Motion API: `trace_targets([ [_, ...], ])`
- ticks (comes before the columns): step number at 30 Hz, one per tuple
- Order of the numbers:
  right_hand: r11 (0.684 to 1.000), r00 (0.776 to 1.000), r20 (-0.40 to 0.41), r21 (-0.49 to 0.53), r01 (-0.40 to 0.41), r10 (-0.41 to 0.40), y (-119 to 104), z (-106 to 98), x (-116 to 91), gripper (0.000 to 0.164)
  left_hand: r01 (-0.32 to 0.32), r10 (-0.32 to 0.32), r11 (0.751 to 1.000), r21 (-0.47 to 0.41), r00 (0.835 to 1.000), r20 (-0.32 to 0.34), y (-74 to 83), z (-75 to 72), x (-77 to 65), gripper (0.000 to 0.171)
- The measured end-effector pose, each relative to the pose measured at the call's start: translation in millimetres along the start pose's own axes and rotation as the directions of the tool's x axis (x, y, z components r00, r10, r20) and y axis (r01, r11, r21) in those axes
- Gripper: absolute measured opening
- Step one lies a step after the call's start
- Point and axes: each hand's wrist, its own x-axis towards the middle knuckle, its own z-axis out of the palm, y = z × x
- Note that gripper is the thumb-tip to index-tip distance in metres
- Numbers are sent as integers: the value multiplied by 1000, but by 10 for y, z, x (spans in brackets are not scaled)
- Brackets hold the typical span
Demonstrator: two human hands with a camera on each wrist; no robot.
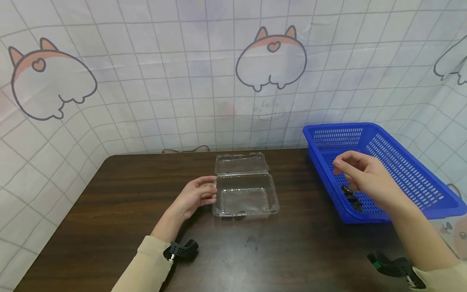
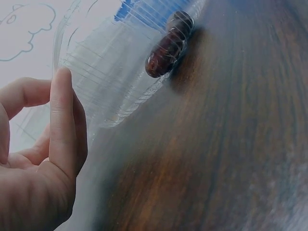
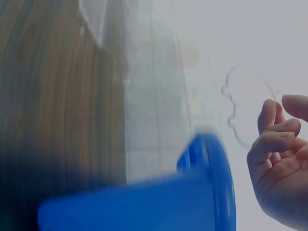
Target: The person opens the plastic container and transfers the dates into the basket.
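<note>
A clear plastic clamshell container (image 1: 244, 200) lies with its lid (image 1: 241, 164) raised at the back. My left hand (image 1: 198, 195) holds its left rim, thumb and index fingertips at the edge. Through the plastic in the left wrist view, dark red-brown dates (image 2: 166, 54) show along the container's near side. My right hand (image 1: 365, 178) hovers over the left part of a blue basket (image 1: 326, 186), its fingers loosely bent. Nothing shows between its fingers (image 3: 272, 142) in the right wrist view. Dark glossy pieces (image 1: 352, 198) lie below it in the basket.
Everything stands on a dark brown wooden table (image 1: 120, 215). Behind it hangs a white gridded cloth (image 1: 153, 89) with cartoon drawings. A thin cable (image 1: 186, 151) runs along the table's back edge. The basket's raised wall separates it from the container.
</note>
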Motion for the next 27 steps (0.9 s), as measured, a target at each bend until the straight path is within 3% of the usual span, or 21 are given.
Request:
trace_targets([
  [9,999,982,190,26,-22,16,-206,505,259,25,-1,0,1000,-5,1000,-7,-12,-7,24,50],
  [18,994,954,299,88,-65,36,-202,884,422,19,-3,3,1000,2,1000,0,-23,-18,22,50],
  [27,998,929,369,52,-40,18,-110,1137,534,18,-1,1,1000,1,1000,8,3,3,6,50],
])
